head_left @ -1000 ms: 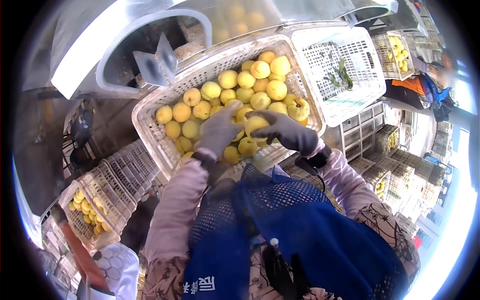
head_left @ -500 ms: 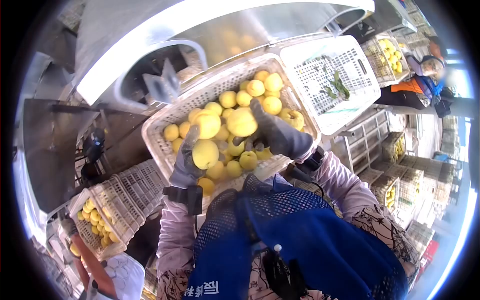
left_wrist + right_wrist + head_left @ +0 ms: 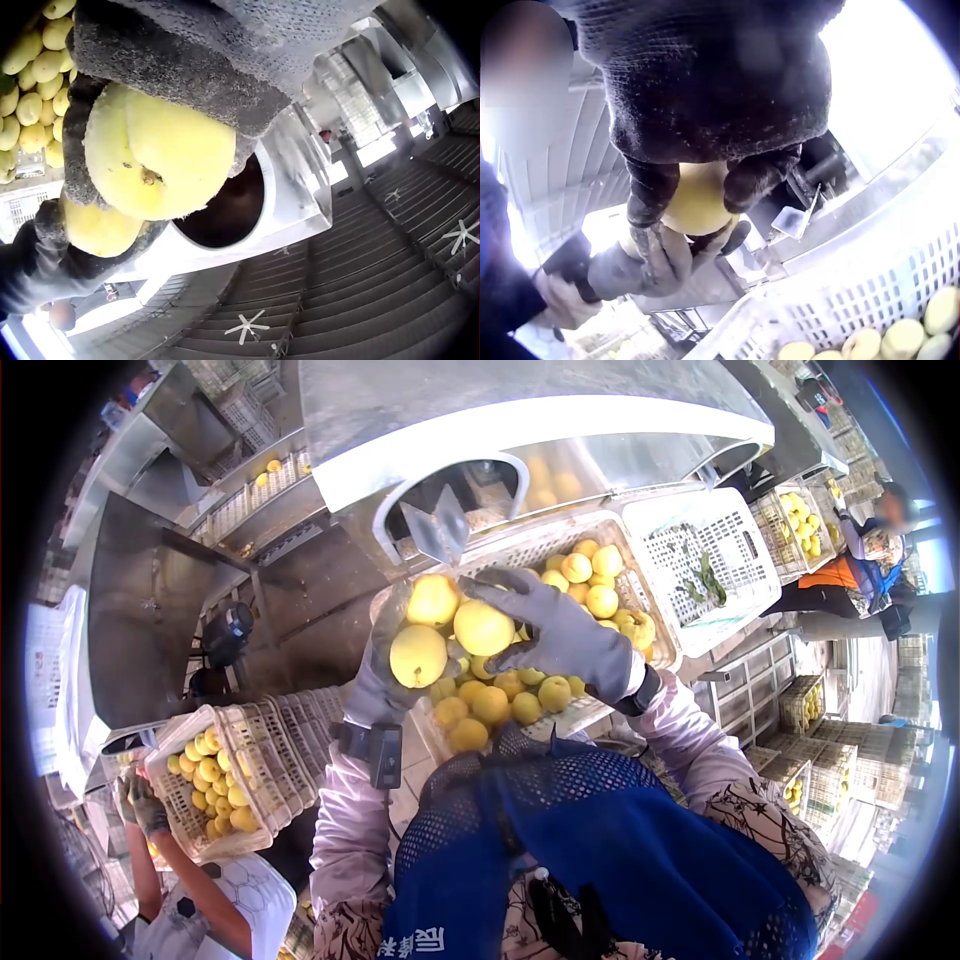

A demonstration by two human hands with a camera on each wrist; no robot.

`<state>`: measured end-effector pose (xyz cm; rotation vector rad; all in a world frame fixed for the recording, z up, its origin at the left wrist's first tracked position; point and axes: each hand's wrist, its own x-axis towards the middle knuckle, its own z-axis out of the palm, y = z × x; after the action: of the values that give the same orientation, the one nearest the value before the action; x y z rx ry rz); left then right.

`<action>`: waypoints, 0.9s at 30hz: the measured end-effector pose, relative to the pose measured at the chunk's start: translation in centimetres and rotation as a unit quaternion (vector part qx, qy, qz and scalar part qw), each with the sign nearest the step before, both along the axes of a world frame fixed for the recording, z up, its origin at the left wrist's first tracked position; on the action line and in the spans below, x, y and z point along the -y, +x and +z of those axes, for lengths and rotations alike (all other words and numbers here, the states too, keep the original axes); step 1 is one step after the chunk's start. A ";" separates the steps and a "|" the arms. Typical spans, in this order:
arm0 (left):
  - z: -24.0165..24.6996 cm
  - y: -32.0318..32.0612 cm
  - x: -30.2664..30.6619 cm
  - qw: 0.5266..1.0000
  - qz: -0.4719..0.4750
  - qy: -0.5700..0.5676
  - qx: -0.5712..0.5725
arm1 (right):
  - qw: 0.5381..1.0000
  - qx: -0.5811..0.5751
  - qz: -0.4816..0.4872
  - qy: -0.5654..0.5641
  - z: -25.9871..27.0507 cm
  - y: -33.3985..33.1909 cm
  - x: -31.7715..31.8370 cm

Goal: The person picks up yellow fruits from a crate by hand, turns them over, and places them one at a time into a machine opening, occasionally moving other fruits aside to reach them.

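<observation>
Both hands wear grey gloves and are raised together over the left end of a white plastic crate (image 3: 648, 590) of yellow peaches (image 3: 490, 705). In the head view my left hand (image 3: 382, 670) holds two peaches, one upper peach (image 3: 433, 599) and one lower peach (image 3: 418, 656). My right hand (image 3: 565, 628) grips another peach (image 3: 482, 627) between thumb and fingers, close beside those two. The left wrist view shows a peach (image 3: 161, 157) in the left glove, its stem hollow facing the camera. In the right wrist view, the right fingers curl round a peach (image 3: 698, 199).
A metal machine with a rounded opening (image 3: 450, 510) stands beyond the crate. To the right is a second white crate (image 3: 745, 545) with leaves (image 3: 706, 582) in it. At lower left, another person's gloved hands (image 3: 145, 805) are at a tilted crate (image 3: 250, 735) of peaches.
Both hands moved up and left from among the peaches. The right hand took a peach first; at half a second ago the left held two. The head view has turned leftward.
</observation>
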<state>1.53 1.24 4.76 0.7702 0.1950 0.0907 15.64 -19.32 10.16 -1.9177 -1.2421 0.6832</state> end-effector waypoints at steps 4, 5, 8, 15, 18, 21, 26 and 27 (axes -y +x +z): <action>-0.2 -0.9 -2.5 0.981 0.020 0.192 -0.012 | 0.990 -0.081 0.015 0.113 -1.1 -0.7 -2.9; -0.4 -1.1 -2.7 0.958 0.069 0.277 -0.010 | 0.996 -0.055 -0.023 0.068 -1.1 -0.9 -3.6; -1.1 -1.3 -3.9 0.991 0.094 0.026 -0.090 | 0.991 -0.093 -0.084 0.039 -2.2 -0.2 -6.2; -2.7 -6.2 -4.1 0.966 0.073 -0.147 -0.202 | 0.953 0.121 -0.276 0.045 -8.5 3.5 -12.0; -10.3 -9.6 -4.1 0.977 0.103 0.053 -0.180 | 0.955 0.092 -0.281 0.017 -7.3 3.6 -13.1; -9.6 -10.7 -3.5 0.980 0.015 0.095 -0.177 | 0.917 0.207 -0.317 0.126 -10.3 6.4 -17.1; -0.6 -6.0 -2.5 0.993 -0.004 -0.017 -0.118 | 0.943 -0.061 -0.296 0.139 -2.4 4.4 -12.7; -0.5 -5.1 -2.3 0.993 0.009 0.006 -0.121 | 0.955 -0.156 -0.229 0.102 -1.7 3.6 -11.1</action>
<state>-3.56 3.49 4.25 0.7912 0.4330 0.0154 19.26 -8.18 8.45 -1.7541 -0.6132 0.5573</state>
